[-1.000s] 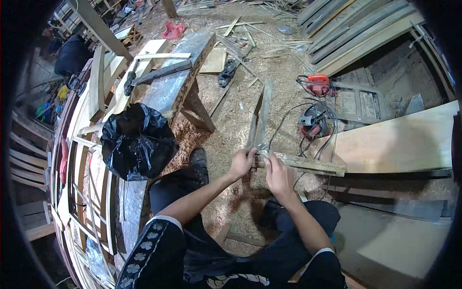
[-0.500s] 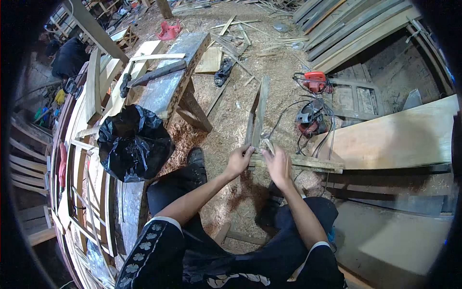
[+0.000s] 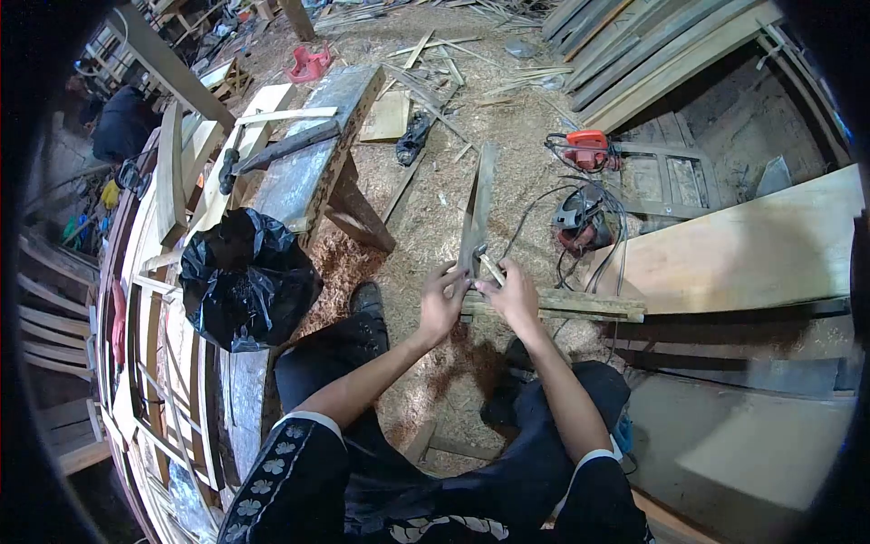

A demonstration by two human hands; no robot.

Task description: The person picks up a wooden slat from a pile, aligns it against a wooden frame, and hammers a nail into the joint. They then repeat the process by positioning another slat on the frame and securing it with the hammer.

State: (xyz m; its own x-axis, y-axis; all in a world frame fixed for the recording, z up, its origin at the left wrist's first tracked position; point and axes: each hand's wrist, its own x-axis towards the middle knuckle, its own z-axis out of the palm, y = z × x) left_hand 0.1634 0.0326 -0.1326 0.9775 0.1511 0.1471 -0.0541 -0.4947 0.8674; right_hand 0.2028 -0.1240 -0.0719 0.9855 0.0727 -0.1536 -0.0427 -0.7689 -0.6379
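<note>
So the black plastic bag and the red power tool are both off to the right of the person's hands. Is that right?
Not quite: the head view shows the black plastic bag to the left of both the left hand and the right hand. The red power tool is indeed off to their right.

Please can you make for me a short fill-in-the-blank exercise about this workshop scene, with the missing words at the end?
1. Of the left hand and the right hand, the small pale stick is in the grip of the ____ one.
2. The colour of the big plastic bag is ____.
3. This bag is to the ____ of both hands.
4. The red plastic object is ____ from the person than the bag is.

Missing words: right; black; left; farther.
</note>
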